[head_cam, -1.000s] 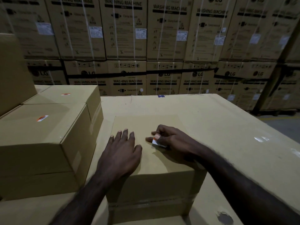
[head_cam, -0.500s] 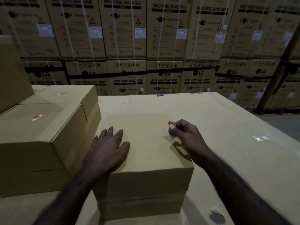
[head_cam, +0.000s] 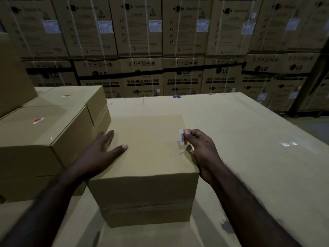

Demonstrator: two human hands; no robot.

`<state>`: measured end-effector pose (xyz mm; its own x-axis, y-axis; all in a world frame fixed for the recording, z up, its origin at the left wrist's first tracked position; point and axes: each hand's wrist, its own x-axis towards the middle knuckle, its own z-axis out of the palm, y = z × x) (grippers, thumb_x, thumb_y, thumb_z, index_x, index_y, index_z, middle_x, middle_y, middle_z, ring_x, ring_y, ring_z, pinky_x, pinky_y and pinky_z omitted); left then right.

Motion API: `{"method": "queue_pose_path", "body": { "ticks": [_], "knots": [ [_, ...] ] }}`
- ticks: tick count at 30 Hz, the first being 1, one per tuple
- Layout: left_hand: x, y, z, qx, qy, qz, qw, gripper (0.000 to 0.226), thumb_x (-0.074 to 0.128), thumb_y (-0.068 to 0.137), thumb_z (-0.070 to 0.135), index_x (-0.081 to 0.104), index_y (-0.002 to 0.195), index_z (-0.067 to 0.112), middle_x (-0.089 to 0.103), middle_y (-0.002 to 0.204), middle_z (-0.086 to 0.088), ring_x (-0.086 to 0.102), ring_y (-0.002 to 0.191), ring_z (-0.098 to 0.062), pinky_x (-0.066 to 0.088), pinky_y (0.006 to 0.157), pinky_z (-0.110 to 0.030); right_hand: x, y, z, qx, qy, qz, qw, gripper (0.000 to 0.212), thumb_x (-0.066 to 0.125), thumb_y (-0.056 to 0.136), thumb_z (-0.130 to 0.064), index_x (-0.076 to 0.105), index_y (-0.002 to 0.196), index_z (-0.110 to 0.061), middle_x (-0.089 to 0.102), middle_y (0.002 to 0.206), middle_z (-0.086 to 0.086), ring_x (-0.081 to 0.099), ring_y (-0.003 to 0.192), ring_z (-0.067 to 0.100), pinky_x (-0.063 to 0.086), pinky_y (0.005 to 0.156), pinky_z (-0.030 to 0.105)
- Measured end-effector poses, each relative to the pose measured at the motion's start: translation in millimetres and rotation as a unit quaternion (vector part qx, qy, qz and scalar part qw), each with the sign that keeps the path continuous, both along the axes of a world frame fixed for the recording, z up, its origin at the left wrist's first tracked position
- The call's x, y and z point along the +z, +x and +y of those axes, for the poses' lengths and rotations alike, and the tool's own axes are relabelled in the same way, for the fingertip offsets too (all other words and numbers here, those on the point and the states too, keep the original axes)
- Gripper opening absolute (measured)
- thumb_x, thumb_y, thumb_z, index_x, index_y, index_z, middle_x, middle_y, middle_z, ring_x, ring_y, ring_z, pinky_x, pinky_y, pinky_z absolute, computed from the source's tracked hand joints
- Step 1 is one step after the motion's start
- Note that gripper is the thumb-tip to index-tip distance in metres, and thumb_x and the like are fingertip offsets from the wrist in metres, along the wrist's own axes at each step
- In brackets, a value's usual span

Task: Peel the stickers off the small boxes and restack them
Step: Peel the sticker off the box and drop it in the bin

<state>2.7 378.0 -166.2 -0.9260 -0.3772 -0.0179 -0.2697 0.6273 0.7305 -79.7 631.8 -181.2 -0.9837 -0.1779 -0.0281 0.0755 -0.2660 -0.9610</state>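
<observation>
A small plain cardboard box (head_cam: 149, 154) stands in front of me on a big flat carton. My left hand (head_cam: 101, 150) lies flat on the box's left top edge, fingers straight. My right hand (head_cam: 199, 145) is at the box's right edge and pinches a white and orange barcode sticker (head_cam: 183, 137), lifted off the cardboard. To the left stand two more small boxes, the near one (head_cam: 53, 136) with an orange sticker (head_cam: 38, 120) on top, the far one (head_cam: 74, 98) with its own orange sticker (head_cam: 66, 95).
The big carton surface (head_cam: 249, 139) stretches to the right and back, with a torn hole (head_cam: 226, 227) near its front. A taller box (head_cam: 12, 77) rises at the far left. A wall of strapped washing machine cartons (head_cam: 160, 50) fills the background.
My right hand has pulled the sticker up off the box top and moved right to the box's edge. My left hand slid left across the top to the box's left edge.
</observation>
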Motion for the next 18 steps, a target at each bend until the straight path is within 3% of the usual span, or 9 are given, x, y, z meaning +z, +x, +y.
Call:
{"method": "queue_pose_path", "body": {
  "ticks": [3, 6, 10, 14, 18],
  "knots": [
    [-2, 3, -2, 0.009, 0.093, 0.036, 0.995, 0.084, 0.065, 0.086, 0.039, 0.015, 0.153, 0.032, 0.019, 0.160, -0.001, 0.033, 0.138, -0.027, 0.035, 0.103, -0.042, 3, 4, -2, -0.004, -0.013, -0.007, 1.000, 0.013, 0.060, 0.094, -0.019, 0.064, 0.091, -0.007, 0.060, 0.083, 0.010, 0.046, 0.077, 0.027, 0.038, 0.072, 0.041],
    [-1, 1, -6, -0.011, 0.140, 0.051, 0.989, 0.082, 0.064, 0.086, 0.031, 0.018, 0.153, 0.024, 0.019, 0.160, -0.002, 0.027, 0.141, -0.025, 0.029, 0.108, -0.040, 8, 8, -4, -0.028, 0.013, 0.002, 1.000, 0.015, 0.060, 0.095, -0.019, 0.066, 0.093, -0.006, 0.061, 0.085, 0.012, 0.046, 0.079, 0.029, 0.038, 0.074, 0.042],
    [3, -2, -3, -0.030, 0.133, 0.063, 0.989, 0.078, 0.064, 0.086, 0.031, 0.022, 0.152, 0.024, 0.019, 0.160, -0.003, 0.022, 0.144, -0.027, 0.022, 0.113, -0.045, 19, 12, -1, -0.036, 0.024, 0.007, 0.999, 0.016, 0.059, 0.095, -0.022, 0.066, 0.093, -0.007, 0.061, 0.089, 0.016, 0.048, 0.081, 0.031, 0.037, 0.071, 0.043],
    [13, -10, 3, -0.062, 0.156, 0.075, 0.983, 0.086, 0.067, 0.077, 0.042, 0.025, 0.151, 0.031, 0.020, 0.159, -0.001, 0.024, 0.143, -0.027, 0.026, 0.111, -0.045, 35, 18, 12, -0.028, 0.028, 0.035, 0.999, 0.019, 0.057, 0.095, -0.024, 0.064, 0.097, -0.006, 0.062, 0.087, 0.015, 0.055, 0.069, 0.026, 0.045, 0.059, 0.034],
    [25, -25, 21, -0.100, 0.166, 0.107, 0.975, 0.080, 0.069, 0.082, 0.039, 0.027, 0.150, 0.035, 0.021, 0.159, 0.000, 0.024, 0.143, -0.026, 0.029, 0.108, -0.045, 47, 27, 37, -0.061, 0.024, 0.060, 0.996, 0.017, 0.056, 0.095, -0.024, 0.063, 0.092, -0.009, 0.064, 0.084, 0.009, 0.058, 0.067, 0.019, 0.049, 0.054, 0.030]
  ]
}}
